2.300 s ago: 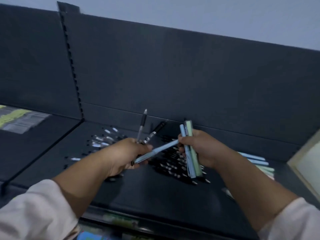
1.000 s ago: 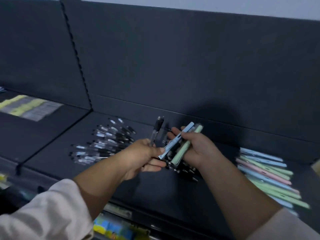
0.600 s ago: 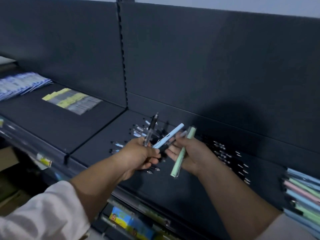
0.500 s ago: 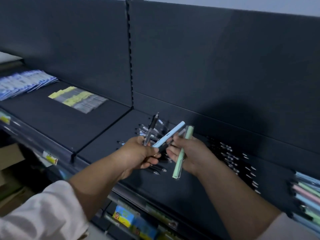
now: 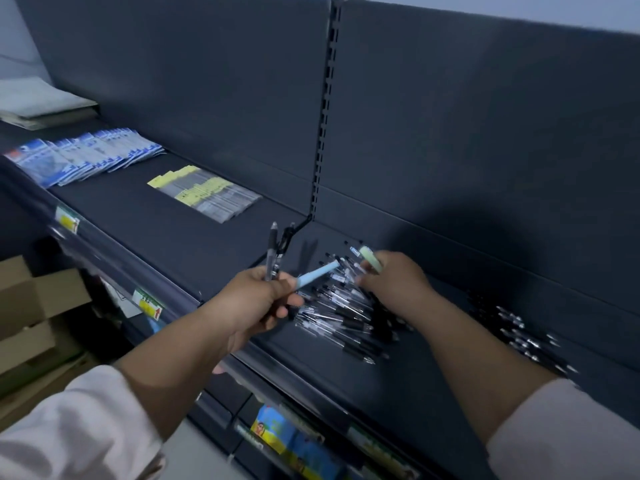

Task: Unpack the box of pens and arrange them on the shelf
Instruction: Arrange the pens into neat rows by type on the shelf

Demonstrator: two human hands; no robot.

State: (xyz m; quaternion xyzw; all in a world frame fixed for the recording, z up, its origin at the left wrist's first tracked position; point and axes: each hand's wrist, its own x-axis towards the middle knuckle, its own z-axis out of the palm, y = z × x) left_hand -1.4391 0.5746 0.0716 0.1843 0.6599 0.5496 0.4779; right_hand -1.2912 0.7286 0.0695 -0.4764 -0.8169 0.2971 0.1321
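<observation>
My left hand (image 5: pixel 258 299) is closed around black-and-clear pens (image 5: pixel 273 251) that point upward, and a light blue pen (image 5: pixel 317 274) that sticks out to the right. My right hand (image 5: pixel 393 278) grips a pale green pen (image 5: pixel 370 258) and reaches down over a pile of black-and-clear pens (image 5: pixel 343 310) lying on the dark shelf (image 5: pixel 214 244). A second group of black pens (image 5: pixel 519 330) lies further right on the same shelf.
Blue packets (image 5: pixel 83 157) and yellow-labelled clear packets (image 5: pixel 204 194) lie on the left shelf section. A slotted upright (image 5: pixel 325 109) divides the back panel. Cardboard boxes (image 5: pixel 31 313) stand at the lower left. Price tags (image 5: pixel 149 303) line the shelf edge.
The view has swung left, so the pastel pens at the right have left the frame. The light blue pen now sits in my left hand only. My right hand has moved down to the pen pile.
</observation>
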